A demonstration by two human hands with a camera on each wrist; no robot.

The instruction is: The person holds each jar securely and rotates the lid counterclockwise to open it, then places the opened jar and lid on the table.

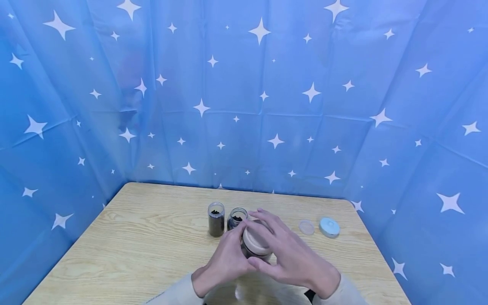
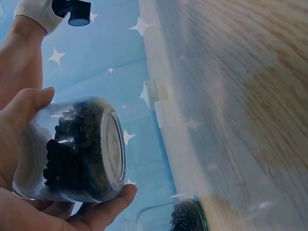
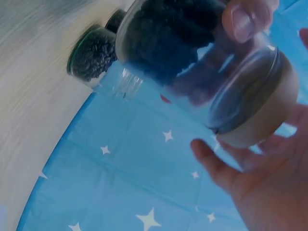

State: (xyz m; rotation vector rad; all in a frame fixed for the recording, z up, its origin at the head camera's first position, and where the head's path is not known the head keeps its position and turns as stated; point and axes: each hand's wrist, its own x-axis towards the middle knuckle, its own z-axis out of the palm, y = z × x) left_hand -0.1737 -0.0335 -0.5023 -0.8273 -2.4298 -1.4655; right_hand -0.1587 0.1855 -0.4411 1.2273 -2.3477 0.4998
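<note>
A clear jar (image 2: 77, 154) partly filled with dark pieces is held above the table in my left hand (image 1: 228, 256), thumb and fingers round its side. A pale beige lid (image 1: 256, 238) covers its top. Over that lid spreads my right hand (image 1: 291, 254), its fingers stretched along the far side. In the right wrist view, the right thumb stands apart from the lid (image 3: 269, 120); whether the other fingers touch it, I cannot tell. Just beyond the hands is a smaller lidless jar (image 1: 232, 222) with dark contents, partly hidden by the left hand.
A taller lidless jar (image 1: 216, 222) with dark contents stands left of the smaller one. To the right, a translucent disc (image 1: 306, 227) and a light blue lid (image 1: 329, 227) lie on the wooden table (image 1: 152, 237). A blue star-patterned curtain (image 1: 236, 84) surrounds the back and sides.
</note>
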